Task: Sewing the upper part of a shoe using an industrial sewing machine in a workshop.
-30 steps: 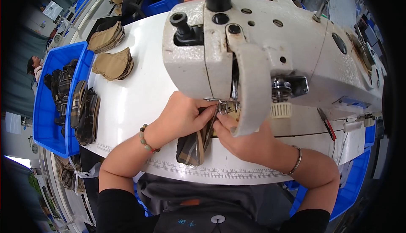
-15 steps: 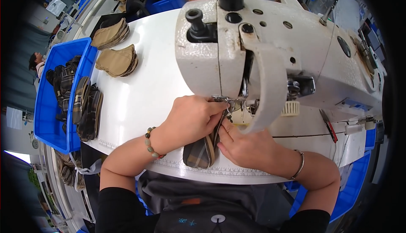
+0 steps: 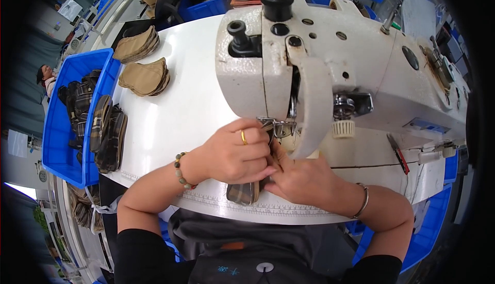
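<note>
A plaid zippered pouch (image 3: pixel 242 193) in brown and grey lies under my hands at the table's front edge, its upper end up by the presser foot (image 3: pixel 282 128) of a white sewing machine (image 3: pixel 240 77). My left hand (image 3: pixel 238 152) lies over the pouch with its fingers curled round the upper part. Close against it, my right hand (image 3: pixel 304 181) pinches the pouch's right side between thumb and fingers. Most of the zipper is hidden by my hands. Whether the foot presses on the fabric cannot be made out.
Two stacks of tan fabric pieces (image 3: pixel 144 76) lie at the far left of the white table (image 3: pixel 191 46). Beside them, a blue bin (image 3: pixel 64 152) holds dark plaid pieces, with more plaid pouches (image 3: pixel 110 139) at its edge. Red-handled snips (image 3: pixel 401 157) rest right of the machine.
My left hand has turned over the pouch and its fingers have curled down, covering the zipper that showed before. My right hand has shifted slightly, staying at the pouch's right side.
</note>
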Motion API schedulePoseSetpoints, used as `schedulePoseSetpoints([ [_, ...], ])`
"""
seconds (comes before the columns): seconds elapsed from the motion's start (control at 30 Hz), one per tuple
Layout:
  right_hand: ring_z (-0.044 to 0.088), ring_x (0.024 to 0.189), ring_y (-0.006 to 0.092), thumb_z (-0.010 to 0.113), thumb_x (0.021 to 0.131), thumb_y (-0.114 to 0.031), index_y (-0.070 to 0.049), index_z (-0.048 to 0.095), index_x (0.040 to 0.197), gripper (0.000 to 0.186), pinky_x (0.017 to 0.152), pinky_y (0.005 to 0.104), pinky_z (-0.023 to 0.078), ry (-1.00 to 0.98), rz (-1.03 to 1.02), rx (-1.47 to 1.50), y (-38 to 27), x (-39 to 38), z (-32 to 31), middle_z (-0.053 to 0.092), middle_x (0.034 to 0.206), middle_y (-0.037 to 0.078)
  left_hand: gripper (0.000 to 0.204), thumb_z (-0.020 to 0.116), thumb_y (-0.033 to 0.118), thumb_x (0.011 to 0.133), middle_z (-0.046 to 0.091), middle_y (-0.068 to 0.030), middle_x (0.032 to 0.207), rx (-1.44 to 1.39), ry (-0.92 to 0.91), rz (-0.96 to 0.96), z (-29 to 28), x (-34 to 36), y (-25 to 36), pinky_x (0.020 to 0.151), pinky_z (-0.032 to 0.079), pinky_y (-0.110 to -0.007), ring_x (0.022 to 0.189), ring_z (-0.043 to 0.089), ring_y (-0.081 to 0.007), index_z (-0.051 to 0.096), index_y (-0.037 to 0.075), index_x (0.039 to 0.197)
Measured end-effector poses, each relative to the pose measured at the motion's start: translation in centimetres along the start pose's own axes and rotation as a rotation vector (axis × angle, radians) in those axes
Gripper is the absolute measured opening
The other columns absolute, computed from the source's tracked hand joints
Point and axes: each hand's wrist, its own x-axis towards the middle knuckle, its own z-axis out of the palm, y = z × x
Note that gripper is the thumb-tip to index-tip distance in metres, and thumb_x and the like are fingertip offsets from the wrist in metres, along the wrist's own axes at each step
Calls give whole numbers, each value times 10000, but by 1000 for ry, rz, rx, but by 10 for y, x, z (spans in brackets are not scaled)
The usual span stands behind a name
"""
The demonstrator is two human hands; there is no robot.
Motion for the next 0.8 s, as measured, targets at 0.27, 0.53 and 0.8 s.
schedulePoseSetpoints([
  [0.27,634,493,211,700,789,-377,-5,693,1043,451,400,329,475,116,-100,-130,-2,0,3,657,1064,335,75,724,147,762,564,-20,680,-12,-149,-512,-18,2,6,810,473,-395,683,630,-185,702,129,832],
  [0.53,594,494,162,604,760,-147,48,697,921,269,415,287,453,100,-254,-269,-9,-7,9,677,963,338,275,650,174,733,558,25,930,314,-277,-245,1,-4,38,1009,403,-477,903,567,-164,722,126,993],
  [0.8,551,483,128,605,706,-147,27,678,798,209,426,243,392,191,-302,-369,-16,-8,3,703,885,277,236,680,157,704,599,27,916,477,-54,-259,3,-12,50,987,402,-474,885,552,-148,744,109,925],
])
